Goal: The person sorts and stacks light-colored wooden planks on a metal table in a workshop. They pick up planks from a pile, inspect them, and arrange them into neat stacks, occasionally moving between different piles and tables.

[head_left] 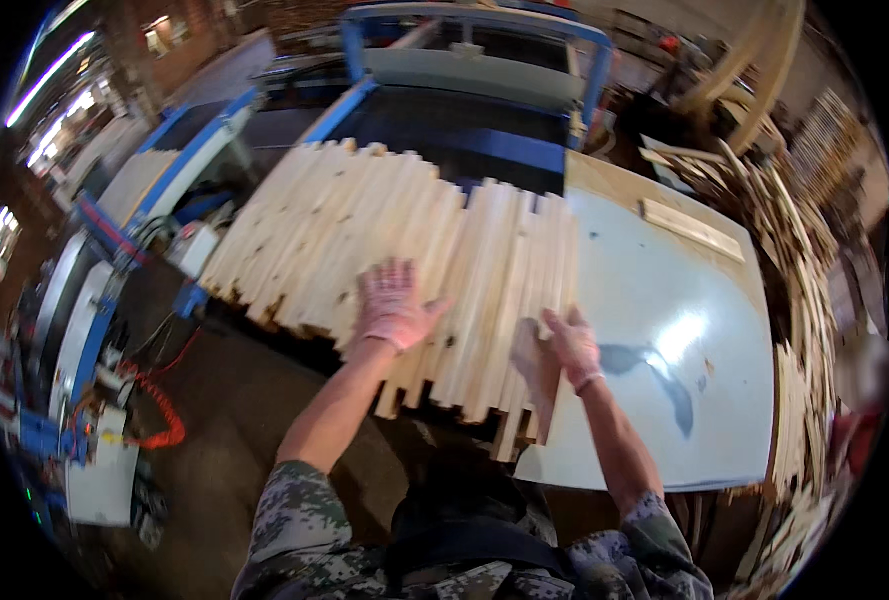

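Observation:
A broad layer of pale wooden strips [365, 210] lies side by side, their ends uneven along the front. My left hand [392, 308], in a pinkish glove, rests flat on top of them with its fingers stretched out. At the layer's right edge is my right hand [573, 350], gloved alike. Its fingers are apart and lie against the outermost strips, next to the smooth light-grey tabletop [685, 400]. Neither hand is closed around a strip. A narrow gap runs between the strips near the far middle.
Behind the strips stands a machine with a blue frame [475, 12] and a dark bed [445, 110]. A short board [693, 230] lies on the tabletop's far right. Loose wood offcuts [805, 260] are heaped along the right. An orange coiled hose [165, 436] hangs at left.

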### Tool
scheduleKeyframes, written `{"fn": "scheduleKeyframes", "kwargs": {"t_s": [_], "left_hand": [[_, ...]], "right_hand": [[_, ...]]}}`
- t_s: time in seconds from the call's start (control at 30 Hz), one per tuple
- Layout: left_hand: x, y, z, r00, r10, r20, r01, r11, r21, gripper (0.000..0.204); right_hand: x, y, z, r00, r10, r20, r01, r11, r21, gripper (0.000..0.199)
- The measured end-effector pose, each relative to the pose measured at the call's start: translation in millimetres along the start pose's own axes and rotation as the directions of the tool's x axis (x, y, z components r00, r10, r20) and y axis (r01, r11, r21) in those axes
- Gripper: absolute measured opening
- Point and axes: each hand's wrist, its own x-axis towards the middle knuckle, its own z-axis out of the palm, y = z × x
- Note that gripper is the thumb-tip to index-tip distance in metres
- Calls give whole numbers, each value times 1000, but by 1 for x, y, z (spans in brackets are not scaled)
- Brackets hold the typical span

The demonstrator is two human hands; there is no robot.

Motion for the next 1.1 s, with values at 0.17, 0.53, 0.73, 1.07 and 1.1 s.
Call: {"fn": "scheduleKeyframes", "kwargs": {"t_s": [0.17, 0.53, 0.73, 1.07, 1.1], "left_hand": [[-6, -13, -11, 997, -48, 55, 45, 998, 47, 106], [2, 0, -15, 996, -45, 76, 36, 991, 126, 100], [11, -31, 6, 999, -1, 46, 1, 1000, -8, 99], [-10, -203, -23, 900, -353, -256, 318, 933, -168, 103], [-8, -236, -17, 855, -382, -352, 337, 923, -184, 103]], "right_hand": [[2, -15, 2, 988, 11, 155, -12, 1000, 10, 64], [17, -4, -20, 988, 102, 111, -94, 993, -75, 51], [12, 30, -76, 998, 68, -7, -68, 991, -118, 54], [-13, 42, -116, 979, 72, -191, -138, 923, -358, 54], [0, 74, -120, 980, -38, -196, -71, 853, -517, 59]]}}
